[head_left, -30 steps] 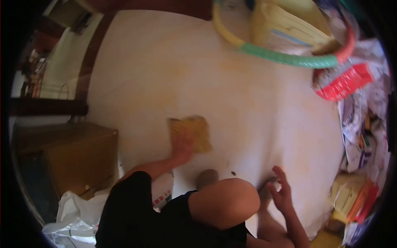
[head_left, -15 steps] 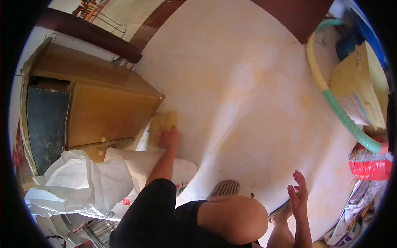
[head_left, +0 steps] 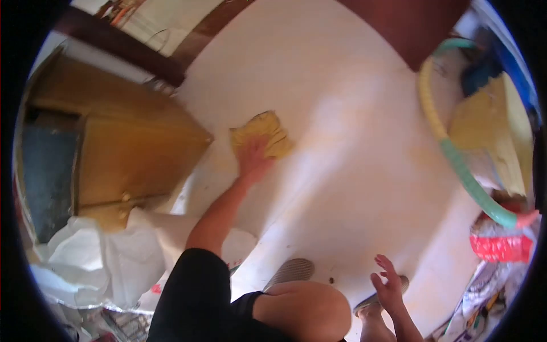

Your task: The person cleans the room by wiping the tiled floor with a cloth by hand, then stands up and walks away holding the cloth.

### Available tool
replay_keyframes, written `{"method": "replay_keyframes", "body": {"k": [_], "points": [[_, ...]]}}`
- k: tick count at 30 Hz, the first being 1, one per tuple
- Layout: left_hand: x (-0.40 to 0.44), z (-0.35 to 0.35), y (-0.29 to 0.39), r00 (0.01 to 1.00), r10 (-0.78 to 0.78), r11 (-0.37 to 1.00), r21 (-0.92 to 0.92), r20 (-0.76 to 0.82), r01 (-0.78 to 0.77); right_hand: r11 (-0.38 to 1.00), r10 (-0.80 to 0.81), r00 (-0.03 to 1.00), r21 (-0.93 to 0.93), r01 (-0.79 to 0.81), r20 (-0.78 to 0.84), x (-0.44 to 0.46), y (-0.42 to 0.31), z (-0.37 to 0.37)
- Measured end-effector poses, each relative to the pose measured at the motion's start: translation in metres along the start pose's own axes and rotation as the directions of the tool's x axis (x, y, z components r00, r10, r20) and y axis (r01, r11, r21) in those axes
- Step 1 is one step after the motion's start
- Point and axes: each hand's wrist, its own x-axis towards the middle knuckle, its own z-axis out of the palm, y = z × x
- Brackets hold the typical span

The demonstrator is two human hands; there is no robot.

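Note:
My left hand (head_left: 256, 158) presses a yellow cloth (head_left: 263, 128) against the pale floor (head_left: 330, 188), fingers gripping it from above. The cloth is creased, and its near part is hidden under the hand. Lower right, above one of my feet, my right hand (head_left: 390, 286) hangs in the air, open, fingers apart and holding nothing. My bent knee (head_left: 310, 310) is between the two arms.
To the left stands a wooden cabinet (head_left: 137, 154), with a white sack (head_left: 125, 256) before it. A yellow-green hoop (head_left: 462, 165) leans against boxes (head_left: 496, 125) at right. A red-and-white package (head_left: 501, 245) lies below it. Dark red panel (head_left: 416, 28) edges the far floor.
My left hand has slid the yellow cloth away from the cabinet's corner, forward and right across the floor. My right hand appears slightly lower and farther left. The whole view has shifted a little.

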Motion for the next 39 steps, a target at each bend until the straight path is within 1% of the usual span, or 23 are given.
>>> {"method": "replay_keyframes", "body": {"k": [2,3,4,6,7,8,9,10,11,13,16,18,20,22,24,26,29,31,32,33,36,38,39], "points": [[0.022,-0.014,-0.010,0.995,0.048,0.983,-0.175,-0.090,-0.063,1.000,-0.020,1.000,-0.013,0.020,-0.013,-0.002,0.000,-0.008],[0.041,-0.007,-0.003,0.970,-0.155,0.968,-0.227,-0.188,0.111,1.000,0.003,0.999,0.010,-0.002,-0.054,-0.004,-0.002,-0.016],[0.058,0.001,0.005,0.894,-0.362,0.914,-0.289,-0.263,0.285,0.999,0.022,0.996,0.039,-0.019,-0.082,-0.006,-0.003,-0.021],[0.113,0.044,0.005,0.878,-0.461,0.803,-0.482,-0.128,0.352,0.990,0.054,0.991,0.133,-0.038,-0.124,-0.007,0.004,-0.031],[0.121,0.032,0.026,0.860,-0.507,0.730,-0.557,-0.054,0.396,0.979,0.070,0.987,0.199,-0.041,-0.145,-0.008,0.011,-0.034],[0.118,0.032,0.060,0.889,-0.450,0.849,-0.347,-0.080,0.399,0.963,0.088,0.983,0.266,-0.042,-0.162,-0.008,0.017,-0.036],[0.104,0.007,0.135,0.918,-0.385,0.920,-0.115,-0.095,0.374,0.957,0.093,0.982,0.287,-0.042,-0.166,-0.007,0.021,-0.039],[0.110,0.036,0.172,0.942,-0.324,0.946,-0.019,-0.093,0.323,0.950,0.100,0.980,0.311,-0.043,-0.171,-0.008,0.024,-0.040],[0.104,0.059,0.211,0.983,-0.162,0.987,-0.026,-0.087,0.160,0.941,0.109,0.978,0.335,-0.043,-0.180,-0.008,0.028,-0.041],[0.060,0.044,0.300,0.993,0.102,0.994,-0.054,0.053,-0.100,0.931,0.079,0.976,0.365,0.002,-0.205,-0.003,0.042,-0.041],[-0.006,0.043,0.382,0.868,0.431,0.901,-0.057,0.247,-0.431,0.886,0.024,0.960,0.452,0.108,-0.277,0.015,0.068,-0.042],[-0.047,0.044,0.411,0.764,0.526,0.835,-0.058,0.374,-0.547,0.935,-0.011,0.933,0.328,0.137,-0.358,0.034,0.078,-0.046],[-0.065,0.042,0.424,0.654,0.589,0.774,-0.098,0.475,-0.626,0.971,-0.129,0.894,0.128,0.202,-0.428,0.058,0.085,-0.045],[-0.075,0.041,0.427,0.532,0.627,0.727,-0.183,0.569,-0.662,0.939,-0.341,0.829,-0.116,0.324,-0.444,0.085,0.080,-0.051],[-0.071,0.037,0.417,0.594,0.618,0.742,-0.131,0.516,-0.658,0.900,-0.426,0.810,-0.102,0.423,-0.402,0.112,0.080,-0.056],[-0.075,0.037,0.411,0.650,0.584,0.768,-0.072,0.487,-0.636,0.907,-0.390,0.872,-0.285,0.309,-0.297,0.146,0.102,-0.052],[-0.099,0.075,0.409,0.715,0.540,0.823,-0.101,0.444,-0.559,0.601,-0.490,0.872,-0.715,0.357,0.023,0.160,0.136,-0.056],[-0.128,0.090,0.408,0.754,0.535,0.834,-0.093,0.381,-0.544,0.767,-0.452,0.879,-0.570,0.295,-0.153,0.142,0.165,-0.052],[-0.147,0.089,0.411,0.739,0.580,0.808,-0.124,0.342,-0.577,0.828,-0.434,0.872,-0.483,0.286,-0.227,0.133,0.174,-0.046],[-0.166,0.089,0.417,0.729,0.617,0.784,-0.148,0.297,-0.603,0.820,-0.398,0.892,-0.518,0.242,-0.214,0.113,0.178,-0.051],[-0.204,0.110,0.442,0.568,0.767,0.628,-0.167,0.298,-0.760,0.783,-0.336,0.902,-0.613,0.108,-0.271,0.038,0.185,-0.071],[-0.206,0.105,0.486,0.409,0.824,0.519,-0.235,0.392,-0.822,0.935,-0.039,0.944,-0.344,-0.081,-0.327,0.007,0.174,-0.105],[-0.203,0.103,0.507,0.318,0.841,0.461,-0.271,0.438,-0.845,0.965,0.117,0.941,-0.189,-0.184,-0.318,0.000,0.176,-0.116]]}}
